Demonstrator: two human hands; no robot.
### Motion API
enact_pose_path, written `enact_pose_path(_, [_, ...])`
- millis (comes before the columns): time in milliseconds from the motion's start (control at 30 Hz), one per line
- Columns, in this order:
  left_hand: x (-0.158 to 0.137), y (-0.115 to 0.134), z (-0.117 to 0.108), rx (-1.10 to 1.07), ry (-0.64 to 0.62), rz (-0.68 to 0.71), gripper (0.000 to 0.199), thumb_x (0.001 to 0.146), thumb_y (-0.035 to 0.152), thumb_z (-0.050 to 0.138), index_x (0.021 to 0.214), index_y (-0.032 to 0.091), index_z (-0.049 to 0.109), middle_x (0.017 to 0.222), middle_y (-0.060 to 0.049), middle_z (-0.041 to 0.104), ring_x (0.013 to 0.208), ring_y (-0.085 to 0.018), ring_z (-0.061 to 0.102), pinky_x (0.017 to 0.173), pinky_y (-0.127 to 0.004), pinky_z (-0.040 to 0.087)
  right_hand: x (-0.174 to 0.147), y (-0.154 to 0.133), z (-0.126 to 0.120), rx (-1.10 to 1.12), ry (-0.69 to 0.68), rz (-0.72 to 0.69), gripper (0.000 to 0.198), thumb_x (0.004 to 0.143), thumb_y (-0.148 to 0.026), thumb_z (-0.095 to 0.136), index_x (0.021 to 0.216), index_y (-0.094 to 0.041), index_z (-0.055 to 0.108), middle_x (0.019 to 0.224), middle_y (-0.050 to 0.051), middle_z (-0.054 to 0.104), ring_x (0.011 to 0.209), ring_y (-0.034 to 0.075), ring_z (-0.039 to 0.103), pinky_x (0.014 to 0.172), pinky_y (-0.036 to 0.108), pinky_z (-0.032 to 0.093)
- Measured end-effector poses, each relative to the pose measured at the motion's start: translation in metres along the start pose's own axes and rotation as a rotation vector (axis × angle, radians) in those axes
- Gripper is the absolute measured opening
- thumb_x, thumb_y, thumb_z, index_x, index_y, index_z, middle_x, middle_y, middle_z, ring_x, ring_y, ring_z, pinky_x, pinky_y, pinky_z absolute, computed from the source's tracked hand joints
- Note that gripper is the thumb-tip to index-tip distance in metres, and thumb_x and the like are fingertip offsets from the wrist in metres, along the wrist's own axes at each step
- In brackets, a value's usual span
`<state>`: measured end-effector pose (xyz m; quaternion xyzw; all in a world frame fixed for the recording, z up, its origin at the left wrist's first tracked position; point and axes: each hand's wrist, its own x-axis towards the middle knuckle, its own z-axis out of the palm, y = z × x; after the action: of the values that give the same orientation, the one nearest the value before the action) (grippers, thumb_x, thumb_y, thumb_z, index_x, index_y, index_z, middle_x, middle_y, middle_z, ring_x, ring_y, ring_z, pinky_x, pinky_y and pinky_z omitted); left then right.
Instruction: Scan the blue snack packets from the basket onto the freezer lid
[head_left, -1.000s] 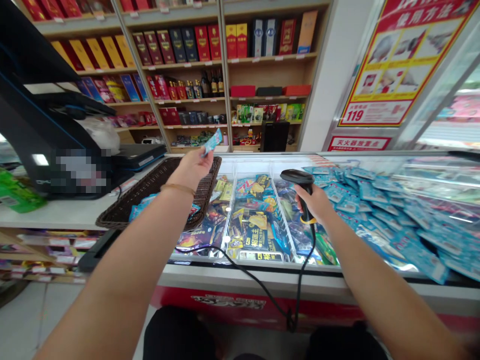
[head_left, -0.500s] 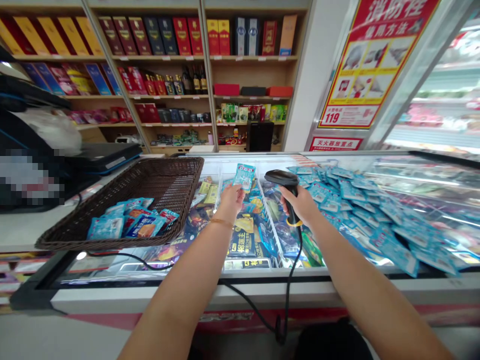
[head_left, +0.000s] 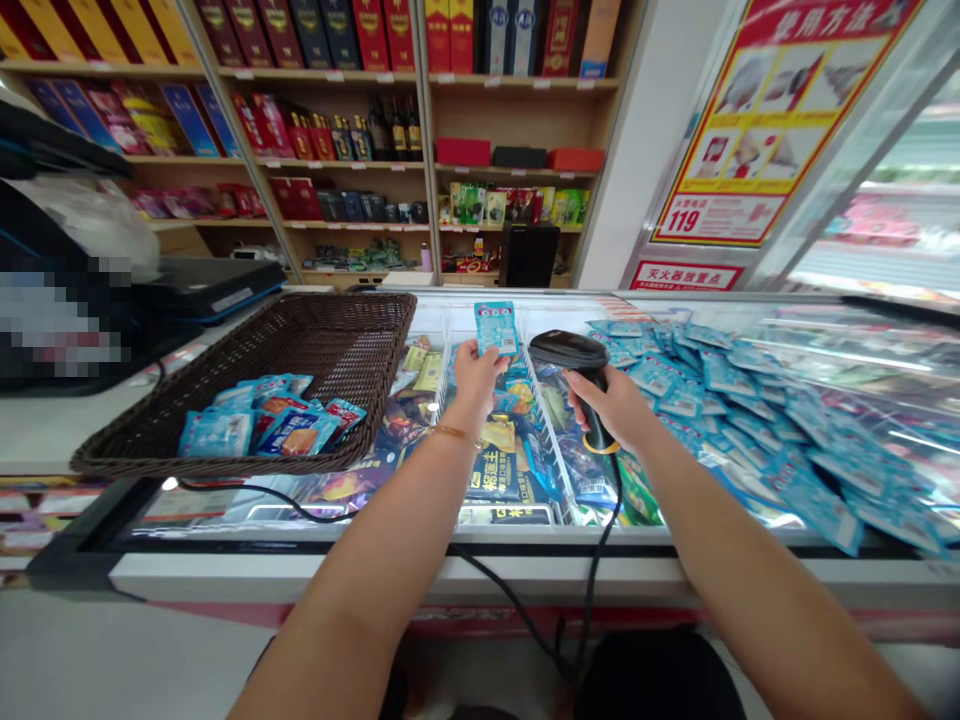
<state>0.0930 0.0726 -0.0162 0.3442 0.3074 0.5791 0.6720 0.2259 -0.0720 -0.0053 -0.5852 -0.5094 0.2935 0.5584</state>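
Observation:
Pinched by its lower edge, a light-blue snack packet (head_left: 496, 326) stands up from my left hand (head_left: 477, 376), which is closed on it above the freezer. My right hand (head_left: 609, 405) is wrapped round the handle of a black barcode scanner (head_left: 568, 350). The scanner's head points left toward the packet, with a gap between them. A black cable (head_left: 600, 560) hangs from the handle. Right of the scanner lies a large heap of similar blue packets (head_left: 731, 400) on the freezer's glass top. Several blue and red packets (head_left: 259, 415) lie in a brown wicker basket (head_left: 337, 350) at left.
The chest freezer (head_left: 525, 578) spans the front, with frozen packages (head_left: 495, 470) under its glass. A black scale-like device (head_left: 214, 290) stands at far left. Behind are shelves (head_left: 517, 120) of boxes and bottles. A red fire-safety poster (head_left: 780, 130) hangs at the right.
The view has tilted down a little. The packet in my left hand is turned more upright and faces me more squarely. My right hand still holds the scanner beside it.

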Motion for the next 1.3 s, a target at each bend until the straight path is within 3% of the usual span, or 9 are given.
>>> enact_pose_path(600, [-0.001, -0.008, -0.001, 0.016, -0.038, 0.019, 0.027, 0.072, 0.006, 0.073, 0.085, 0.018, 0.053, 0.078, 0.001, 0.064, 0.074, -0.010, 0.066, 0.086, -0.031, 0.056, 0.000, -0.004, 0.001, -0.039, -0.033, 0.015, 0.042, 0.082, -0.059, 0.068, 0.070, -0.022, 0.052, 0.047, -0.002, 0.055, 0.038, 0.012, 0.051, 0.041, 0.025, 0.044])
enact_pose_path(767, [-0.001, -0.009, 0.005, 0.090, 0.003, -0.016, 0.026, 0.070, 0.011, 0.074, 0.081, 0.019, 0.052, 0.074, 0.002, 0.064, 0.071, -0.010, 0.066, 0.080, -0.026, 0.053, 0.008, -0.005, -0.010, 0.049, 0.088, 0.036, 0.043, 0.078, -0.060, 0.072, 0.078, -0.022, 0.052, 0.054, -0.003, 0.058, 0.038, 0.012, 0.052, 0.036, 0.024, 0.043])
enact_pose_path(867, [0.001, -0.008, 0.028, 0.197, 0.003, -0.002, 0.025, 0.069, 0.014, 0.075, 0.081, 0.018, 0.054, 0.071, 0.002, 0.064, 0.070, -0.012, 0.067, 0.070, -0.022, 0.048, 0.011, -0.015, -0.035, 0.070, 0.198, 0.048, 0.042, 0.078, -0.057, 0.074, 0.078, -0.022, 0.051, 0.055, -0.002, 0.058, 0.037, 0.012, 0.052, 0.035, 0.024, 0.043])
enact_pose_path(1000, [-0.005, -0.021, 0.081, 0.290, -0.160, -0.114, 0.029, 0.061, 0.010, 0.080, 0.078, 0.018, 0.057, 0.062, 0.002, 0.061, 0.063, -0.013, 0.064, 0.060, -0.021, 0.042, 0.005, -0.028, -0.090, 0.055, 0.380, 0.089, 0.039, 0.078, -0.053, 0.076, 0.077, -0.022, 0.052, 0.055, -0.002, 0.059, 0.037, 0.011, 0.051, 0.034, 0.024, 0.043])
enact_pose_path(1167, [-0.030, -0.066, 0.147, 0.343, -0.267, -0.333, 0.029, 0.065, 0.003, 0.075, 0.083, 0.017, 0.057, 0.059, 0.002, 0.059, 0.057, -0.011, 0.061, 0.050, -0.020, 0.031, -0.015, -0.031, -0.152, 0.036, 0.569, 0.141, 0.035, 0.081, -0.049, 0.075, 0.076, -0.022, 0.054, 0.056, 0.000, 0.061, 0.038, 0.012, 0.053, 0.034, 0.025, 0.045])
enact_pose_path(1300, [-0.046, -0.102, 0.176, 0.363, -0.266, -0.401, 0.044, 0.068, 0.000, 0.073, 0.105, 0.015, 0.055, 0.060, 0.001, 0.061, 0.061, -0.016, 0.066, 0.050, -0.022, 0.034, -0.027, -0.027, -0.175, 0.030, 0.629, 0.187, 0.035, 0.081, -0.050, 0.074, 0.074, -0.022, 0.054, 0.053, 0.001, 0.060, 0.038, 0.014, 0.052, 0.034, 0.027, 0.044])
